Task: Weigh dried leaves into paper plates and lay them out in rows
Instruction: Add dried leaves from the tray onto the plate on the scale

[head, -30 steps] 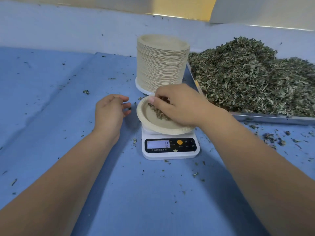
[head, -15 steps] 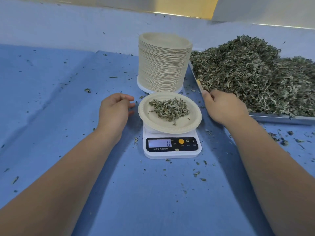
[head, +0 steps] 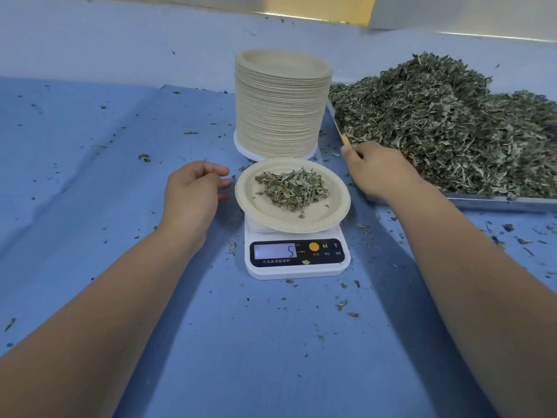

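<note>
Weighing step. A paper plate [head: 289,220] of dried leaves [head: 291,188] sits on the kitchen scale [head: 297,257], which reads 5, just right of the left hand's [head: 193,191] loosely curled, empty fingers. The right hand [head: 379,173] rests at the metal tray [head: 494,202]; whether its curled fingers hold anything cannot be told. The likely next move is to top up the portion or lift the plate away level.

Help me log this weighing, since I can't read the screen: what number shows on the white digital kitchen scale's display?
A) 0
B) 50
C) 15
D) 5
D: the lit display of the white digital kitchen scale under the round beige paper plate of dried green leaves shows a lone 5.
</note>
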